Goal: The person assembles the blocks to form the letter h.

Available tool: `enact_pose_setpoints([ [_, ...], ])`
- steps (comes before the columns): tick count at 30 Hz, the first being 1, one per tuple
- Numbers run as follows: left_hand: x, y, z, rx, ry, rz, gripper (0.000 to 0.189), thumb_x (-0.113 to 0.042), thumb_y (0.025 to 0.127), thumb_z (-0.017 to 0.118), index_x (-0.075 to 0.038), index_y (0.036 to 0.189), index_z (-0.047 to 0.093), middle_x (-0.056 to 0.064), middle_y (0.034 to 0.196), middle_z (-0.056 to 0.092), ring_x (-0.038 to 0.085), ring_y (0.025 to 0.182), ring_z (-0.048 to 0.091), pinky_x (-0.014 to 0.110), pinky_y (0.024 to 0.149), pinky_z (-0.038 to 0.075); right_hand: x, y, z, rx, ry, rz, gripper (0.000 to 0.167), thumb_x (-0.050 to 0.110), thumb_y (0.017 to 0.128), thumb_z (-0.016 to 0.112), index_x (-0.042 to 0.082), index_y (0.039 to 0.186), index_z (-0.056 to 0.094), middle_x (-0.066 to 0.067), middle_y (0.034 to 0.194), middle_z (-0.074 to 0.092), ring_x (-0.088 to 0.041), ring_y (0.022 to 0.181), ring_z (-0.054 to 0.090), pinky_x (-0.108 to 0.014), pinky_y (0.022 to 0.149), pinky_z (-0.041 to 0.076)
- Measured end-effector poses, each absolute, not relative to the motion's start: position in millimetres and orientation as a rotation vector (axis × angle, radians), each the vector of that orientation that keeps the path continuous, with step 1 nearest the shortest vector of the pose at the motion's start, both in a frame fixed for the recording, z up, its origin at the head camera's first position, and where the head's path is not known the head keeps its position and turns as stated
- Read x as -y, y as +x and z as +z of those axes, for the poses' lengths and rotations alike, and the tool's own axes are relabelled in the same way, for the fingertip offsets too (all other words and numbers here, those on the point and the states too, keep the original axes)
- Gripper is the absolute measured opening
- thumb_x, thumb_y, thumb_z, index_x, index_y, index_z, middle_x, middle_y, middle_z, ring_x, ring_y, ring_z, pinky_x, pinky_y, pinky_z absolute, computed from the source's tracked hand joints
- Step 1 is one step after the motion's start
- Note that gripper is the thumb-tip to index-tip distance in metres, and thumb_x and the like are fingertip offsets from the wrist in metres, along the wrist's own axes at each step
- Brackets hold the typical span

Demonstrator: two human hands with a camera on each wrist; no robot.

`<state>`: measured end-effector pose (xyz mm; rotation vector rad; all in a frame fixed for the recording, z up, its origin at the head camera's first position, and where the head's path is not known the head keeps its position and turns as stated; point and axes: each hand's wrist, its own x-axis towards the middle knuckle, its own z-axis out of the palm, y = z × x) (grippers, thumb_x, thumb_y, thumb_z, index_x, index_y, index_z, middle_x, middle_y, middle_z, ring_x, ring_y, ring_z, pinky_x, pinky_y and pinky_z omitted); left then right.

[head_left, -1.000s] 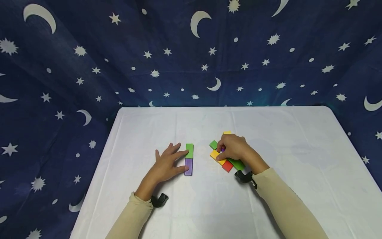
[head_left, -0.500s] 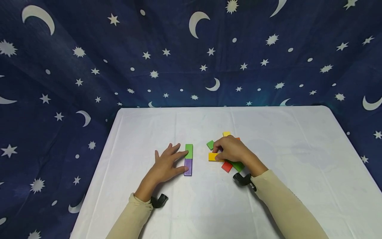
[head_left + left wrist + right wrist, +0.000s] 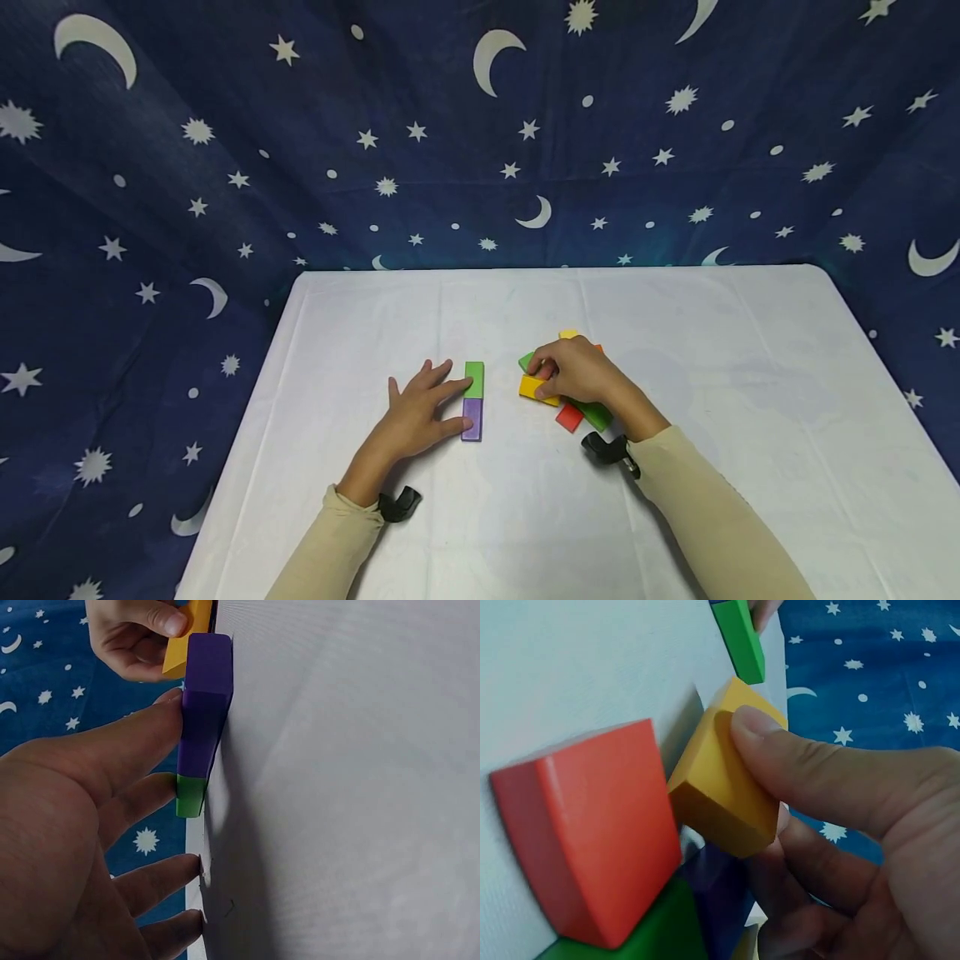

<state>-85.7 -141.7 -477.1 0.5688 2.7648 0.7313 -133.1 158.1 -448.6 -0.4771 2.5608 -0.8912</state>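
Observation:
My left hand spreads its fingers, the index fingertip touching a green block and the thumb touching a purple block. Those two blocks lie end to end in one line. To the right, my right hand pinches a yellow-orange block between thumb and fingers. In the right wrist view that yellow-orange block is tilted beside a red block, with a dark purple block partly hidden behind it.
Around the right hand lie another green block, a small green piece and a yellow block; the hand covers part of this pile. A white-covered table meets a dark blue star-and-moon cloth at the back.
The yellow-orange block has been drawn left, away from the red block, and turned in the right hand's fingers. The left hand stays on its two blocks.

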Motion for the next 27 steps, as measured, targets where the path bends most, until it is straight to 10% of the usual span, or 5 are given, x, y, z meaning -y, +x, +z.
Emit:
enact_pose_setpoints([
  [17,141.6,-86.0,-475.9,-2.768,0.566,0.724,0.065,-0.052,0.086,0.078,-0.032,0.144,0.059,0.009,0.164,0.040,0.039,0.156,0.025,0.086,0.109,0.005,-145.4,-149.0,-447.9,-2.437,-0.233,-1.351,0.042,0.021,0.089,0.080,0.020,0.129,0.069,-0.010,0.107,0.066,-0.027,0.072,0.070,-0.035,0.067,0.058],
  [27,140.7,-86.9,-476.4,-2.749,0.551,0.712,0.064,-0.054,0.087,0.076,-0.033,0.145,0.058,0.008,0.165,0.037,0.038,0.157,0.022,0.085,0.109,0.003,-119.9,-163.8,-457.1,-2.168,0.100,-1.754,0.051,0.008,0.091,0.076,0.015,0.140,0.060,-0.017,0.118,0.061,-0.025,0.091,0.073,-0.039,0.078,0.063],
])
